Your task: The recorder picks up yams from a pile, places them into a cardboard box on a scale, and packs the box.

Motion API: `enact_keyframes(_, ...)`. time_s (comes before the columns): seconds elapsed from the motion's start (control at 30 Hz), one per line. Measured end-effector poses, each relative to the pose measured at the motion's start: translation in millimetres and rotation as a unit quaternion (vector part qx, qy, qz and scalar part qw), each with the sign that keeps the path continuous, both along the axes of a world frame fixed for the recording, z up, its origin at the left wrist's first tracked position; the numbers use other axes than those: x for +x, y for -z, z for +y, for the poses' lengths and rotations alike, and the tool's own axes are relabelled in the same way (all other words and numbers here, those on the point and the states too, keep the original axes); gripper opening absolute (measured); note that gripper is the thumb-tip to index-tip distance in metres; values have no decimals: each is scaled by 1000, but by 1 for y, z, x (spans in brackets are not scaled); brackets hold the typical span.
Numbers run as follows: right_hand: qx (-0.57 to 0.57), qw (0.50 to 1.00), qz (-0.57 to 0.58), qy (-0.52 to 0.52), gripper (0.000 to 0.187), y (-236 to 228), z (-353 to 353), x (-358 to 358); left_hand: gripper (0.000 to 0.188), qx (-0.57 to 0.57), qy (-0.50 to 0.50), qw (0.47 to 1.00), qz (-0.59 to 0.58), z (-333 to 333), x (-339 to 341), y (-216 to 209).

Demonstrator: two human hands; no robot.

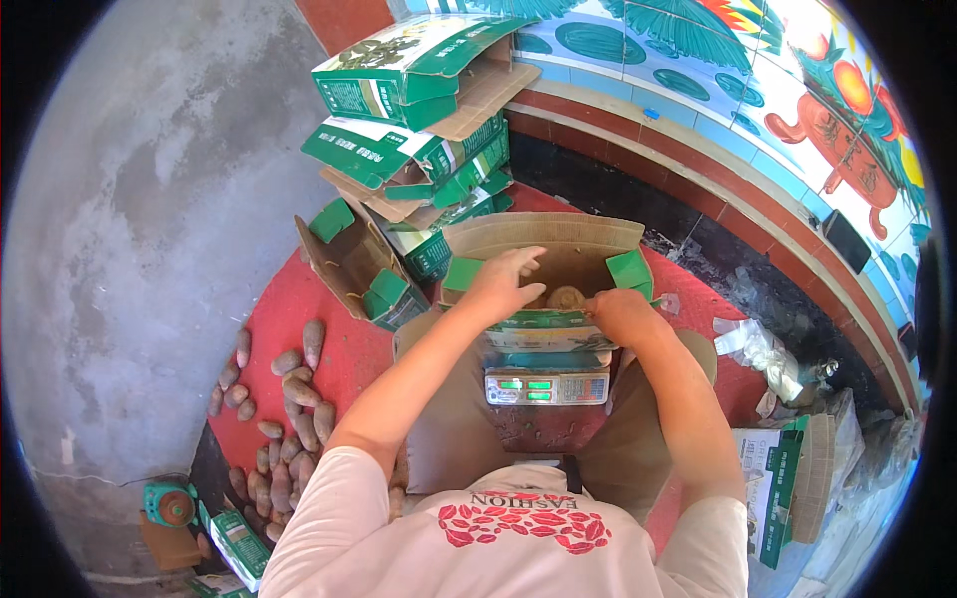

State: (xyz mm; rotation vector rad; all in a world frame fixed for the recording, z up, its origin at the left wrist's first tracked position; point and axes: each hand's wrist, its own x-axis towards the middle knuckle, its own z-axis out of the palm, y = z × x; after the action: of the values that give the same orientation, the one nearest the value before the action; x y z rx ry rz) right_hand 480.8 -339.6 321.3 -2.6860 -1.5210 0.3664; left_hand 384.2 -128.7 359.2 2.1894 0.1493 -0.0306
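An open green-and-white cardboard carton (543,234) sits on a digital scale (547,388) between my knees, its brown back flap raised. At its left side my left hand (501,287) hovers over the opening, fingers apart and holding nothing. My right hand (628,317) is closed at the front right edge of the carton, fingers bent over the rim. Inside the carton, between the two hands, lies a round brown tuber (565,297). The rest of the carton's inside is partly hidden by my hands and the front wall.
Several brown elongated tubers (303,391) lie on the red mat (344,349) at left. Stacked green-and-white cartons (399,90) rise behind, with another open carton (359,264) beside them. Clear plastic bags (763,354) and a carton (783,488) are at right, near the tiled wall (688,70).
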Motion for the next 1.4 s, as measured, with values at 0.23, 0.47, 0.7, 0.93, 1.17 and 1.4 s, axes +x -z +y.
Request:
enact_keyframes(0.23,43,995,-81,-30,18,-13,-1,-2,19,138,-264,911,-285,70,-105,-4)
enact_keyframes(0.47,5,999,-39,-23,15,-12,-6,-3,17,303,-389,868,-46,164,-266,168)
enact_keyframes(0.7,28,1000,-6,-6,19,-21,6,-6,42,248,-264,827,430,169,-445,361)
enact_keyframes(0.93,-17,999,-25,14,23,-19,5,-6,62,236,-249,858,382,148,-427,421)
enact_keyframes(1.17,39,999,-11,17,19,-25,8,-10,66,301,-184,825,442,136,-426,396)
enact_keyframes(1.4,41,998,-44,4,21,-23,1,-10,70,348,-109,798,479,112,-475,381)
